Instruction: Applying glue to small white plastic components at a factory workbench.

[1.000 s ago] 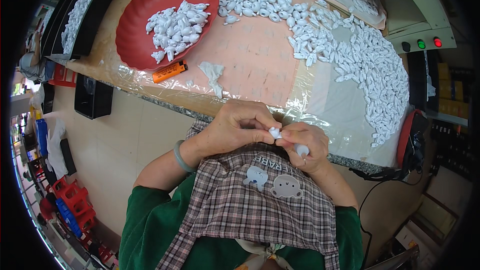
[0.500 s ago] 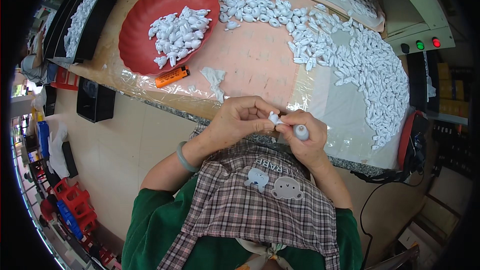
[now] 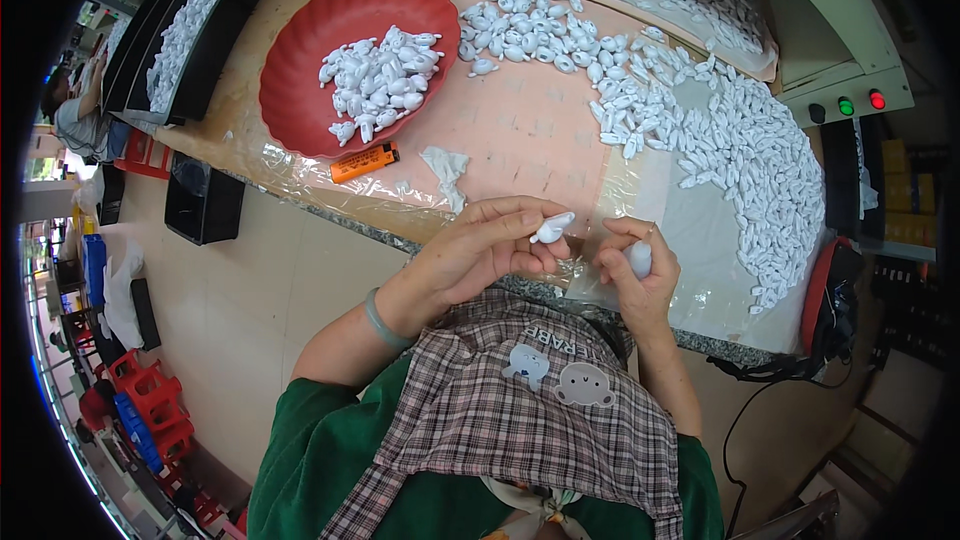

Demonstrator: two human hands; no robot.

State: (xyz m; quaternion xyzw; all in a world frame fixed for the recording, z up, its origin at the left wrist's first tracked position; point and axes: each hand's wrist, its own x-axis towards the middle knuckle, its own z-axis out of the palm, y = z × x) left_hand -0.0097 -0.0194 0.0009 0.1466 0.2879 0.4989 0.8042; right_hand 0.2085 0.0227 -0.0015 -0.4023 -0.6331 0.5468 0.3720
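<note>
At eleven o'clock I see a red bowl (image 3: 298, 65), its middle hidden under heaped white figures (image 3: 385, 80). Near centre, the left hand (image 3: 480, 248), half open, pinches a small piece (image 3: 553, 228); the fingers hide its underside. At three o'clock from it, the right hand (image 3: 648, 292) curls round a pale, round-ended tool (image 3: 639, 258), tip unclear to me. Towards two o'clock, crowded white parts (image 3: 755, 165) overlap.

Pale tiled floor (image 3: 275, 280) at 9 o'clock, with a black bin (image 3: 205, 205) and, at the far rim, bright light (image 3: 44, 175). Red plastic stools (image 3: 158, 395) clustered at 8 o'clock. Pale green metal housing (image 3: 800, 105), green and red lamps lit, at 2; yellow boxes (image 3: 908, 186) in shadow at 3.
</note>
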